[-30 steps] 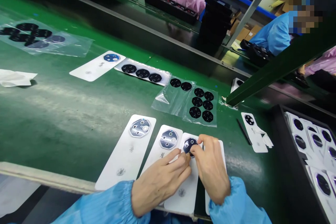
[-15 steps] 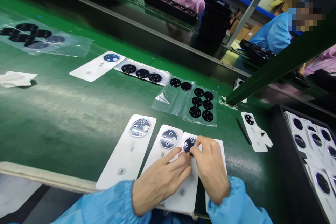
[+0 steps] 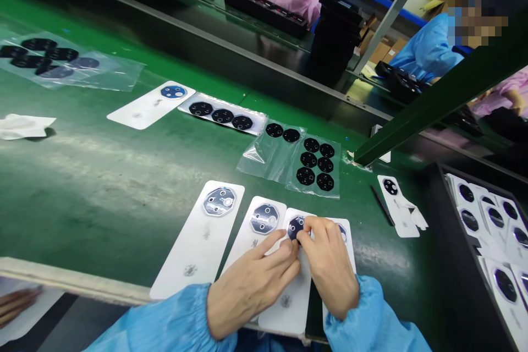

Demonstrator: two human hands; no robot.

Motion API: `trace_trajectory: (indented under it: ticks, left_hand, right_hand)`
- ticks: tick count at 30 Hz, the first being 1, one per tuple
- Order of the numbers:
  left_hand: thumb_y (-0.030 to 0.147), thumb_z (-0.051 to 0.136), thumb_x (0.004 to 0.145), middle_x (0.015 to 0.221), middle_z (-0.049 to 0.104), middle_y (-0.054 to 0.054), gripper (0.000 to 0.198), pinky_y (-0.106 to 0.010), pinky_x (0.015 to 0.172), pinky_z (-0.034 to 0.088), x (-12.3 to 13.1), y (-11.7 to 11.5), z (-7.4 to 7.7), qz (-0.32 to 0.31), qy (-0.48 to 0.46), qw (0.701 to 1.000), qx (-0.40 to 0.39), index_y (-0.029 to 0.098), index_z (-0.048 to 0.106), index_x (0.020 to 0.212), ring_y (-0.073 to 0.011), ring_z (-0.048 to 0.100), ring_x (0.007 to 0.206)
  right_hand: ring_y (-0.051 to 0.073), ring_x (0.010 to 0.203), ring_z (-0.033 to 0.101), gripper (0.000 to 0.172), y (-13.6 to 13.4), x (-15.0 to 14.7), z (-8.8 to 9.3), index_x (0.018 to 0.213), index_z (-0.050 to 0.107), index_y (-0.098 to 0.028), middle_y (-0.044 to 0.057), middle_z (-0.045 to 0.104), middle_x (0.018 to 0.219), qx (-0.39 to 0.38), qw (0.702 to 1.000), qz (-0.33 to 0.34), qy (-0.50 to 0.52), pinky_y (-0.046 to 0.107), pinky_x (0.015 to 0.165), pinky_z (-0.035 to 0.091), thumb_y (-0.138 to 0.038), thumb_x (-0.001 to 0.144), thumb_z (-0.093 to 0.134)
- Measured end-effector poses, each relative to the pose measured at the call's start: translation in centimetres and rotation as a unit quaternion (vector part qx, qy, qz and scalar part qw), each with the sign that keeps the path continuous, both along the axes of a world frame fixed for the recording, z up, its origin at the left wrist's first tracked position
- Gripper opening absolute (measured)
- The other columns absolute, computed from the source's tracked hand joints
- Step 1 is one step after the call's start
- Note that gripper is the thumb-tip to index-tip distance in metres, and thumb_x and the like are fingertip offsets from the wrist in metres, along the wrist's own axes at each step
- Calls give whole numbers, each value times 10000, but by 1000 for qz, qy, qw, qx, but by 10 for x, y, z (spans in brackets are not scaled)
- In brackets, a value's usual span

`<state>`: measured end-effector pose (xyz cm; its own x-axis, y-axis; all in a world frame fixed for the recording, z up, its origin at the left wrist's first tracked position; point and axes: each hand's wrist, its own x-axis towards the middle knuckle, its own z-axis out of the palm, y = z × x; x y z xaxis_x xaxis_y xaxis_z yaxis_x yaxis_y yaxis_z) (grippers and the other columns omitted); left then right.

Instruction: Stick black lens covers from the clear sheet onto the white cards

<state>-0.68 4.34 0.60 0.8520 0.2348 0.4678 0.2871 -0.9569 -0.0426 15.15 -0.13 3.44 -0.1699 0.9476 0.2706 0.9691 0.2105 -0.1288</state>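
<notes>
Left hand (image 3: 251, 291) and right hand (image 3: 330, 269) met over the disc (image 3: 295, 226), by the near edge of the belt (image 3: 103, 176), right of centre. The disc sat at the far end of the third cover (image 3: 289, 302) in a row of four.

Right hand: thumb and forefinger closed tight on the disc's right rim, other fingers curled over it. Left hand: fingers nearly straight, tips against the disc's lower-left rim. I couldn't tell whether it pinched or only pressed.

The third cover's long axis ran from near edge toward far edge, leaning right. Its disc end pointed away from the camera and its near end overhung the belt edge.

The right fingers hid the disc's right half, so I couldn't tell if it lay flat or lifted. The fourth cover (image 3: 347, 226) was mostly under the right hand, with only its far corner showing. The first cover (image 3: 198, 242) and second cover (image 3: 245, 245) lay just left, parallel. Film (image 3: 315, 168) with black pieces lay beyond, toward the far edge. The tray (image 3: 447, 253) at right was cut off by the frame.
</notes>
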Motion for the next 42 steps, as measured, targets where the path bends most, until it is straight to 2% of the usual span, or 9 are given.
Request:
trace_trajectory:
  ticks: [8, 13, 18, 21, 23, 29, 33, 37, 42]
  left_hand:
    - [18, 267, 888, 966, 644, -90, 336, -393, 1065, 263, 0, -1, 2, 1, 1, 1000, 6, 114, 588, 855, -170, 531, 979]
    - [7, 286, 881, 1025, 637, -95, 320, -407, 1052, 260, -2, -1, 2, -1, 4, 1000, -6, 112, 586, 845, -177, 521, 990]
    - [22, 297, 900, 1047, 640, -94, 308, -438, 1009, 290, -4, -1, 0, 3, 5, 1000, -8, 117, 588, 868, -179, 511, 992]
    - [30, 294, 906, 1025, 650, -87, 314, -419, 1000, 323, -4, -1, 0, 3, -9, 1000, -24, 119, 585, 829, -179, 535, 962]
    - [19, 295, 899, 1024, 653, -87, 314, -394, 994, 355, -3, -1, 0, -1, -11, 999, -34, 115, 584, 825, -177, 559, 939]
    - [10, 301, 890, 999, 662, -121, 305, -344, 932, 448, -2, -1, 3, -8, -35, 999, -31, 88, 594, 854, -184, 601, 931]
    - [20, 292, 902, 965, 675, -115, 318, -352, 926, 461, -4, 2, 5, -1, -49, 998, -28, 81, 602, 875, -190, 608, 943]
    - [14, 305, 902, 974, 677, -118, 302, -354, 926, 460, -6, 7, 9, 26, -39, 999, -23, 81, 598, 869, -191, 599, 957]
    - [10, 365, 889, 1008, 665, -110, 245, -365, 932, 439, -5, 10, 9, 46, -25, 998, -42, 98, 588, 835, -182, 573, 944]
  right_hand:
    - [208, 847, 441, 243, 3, 0, -1, 782, 580, -177, 77, 536, 911, -24, 1000, 9, 9, 336, 702, 418, -21, 859, 410]
    - [191, 866, 453, 177, 4, 23, 13, 802, 567, -184, 56, 476, 912, -47, 975, -50, 211, 341, 739, 417, -105, 889, 435]
    - [125, 678, 480, 214, -8, 54, 22, 913, 570, -200, 41, 444, 935, -145, 827, -74, 538, 308, 629, 439, -310, 937, 388]
    - [92, 569, 451, 253, -12, 62, 13, 912, 553, -213, 22, 450, 877, -133, 719, -67, 679, 255, 484, 393, -392, 935, 376]
    - [73, 510, 417, 187, -13, 63, 6, 828, 509, -221, -12, 458, 776, -111, 679, -87, 720, 202, 408, 316, -372, 917, 444]
    - [115, 654, 555, 83, -10, 63, -3, 836, 523, -216, 6, 578, 793, -93, 692, -72, 712, 238, 534, 457, -220, 831, 606]
    - [149, 709, 600, 265, -10, 62, -3, 997, 535, -262, -1, 604, 757, -83, 684, -73, 721, 212, 474, 468, -190, 778, 666]
    - [126, 584, 581, 116, -13, 60, -4, 782, 615, -185, 11, 575, 690, -108, 683, -113, 714, 195, 407, 438, -269, 759, 691]
    - [88, 443, 495, 202, -18, 64, -8, 726, 639, -173, -18, 510, 550, -51, 681, -200, 703, 200, 392, 404, -367, 771, 672]
